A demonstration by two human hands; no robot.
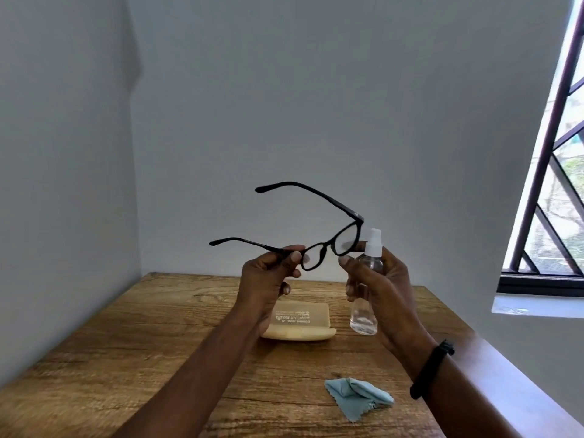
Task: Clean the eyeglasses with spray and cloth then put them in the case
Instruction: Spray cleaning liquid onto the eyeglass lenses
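Black-framed eyeglasses (316, 216) with both temples unfolded hang in the air above the table. My left hand (265, 279) pinches them at the hinge of the nearer temple. My right hand (379, 289) grips a small clear spray bottle (366, 298) with a white nozzle, held just right of the lenses, the nozzle close to the far lens. A beige eyeglass case (303, 324) lies shut on the wooden table (158, 343) below my hands. A crumpled light-blue cloth (357, 398) lies on the table near the front right.
The table stands in a corner between grey walls. A window with dark bars (553, 184) is at the right, above a white sill. A black band is on my right wrist (431, 368).
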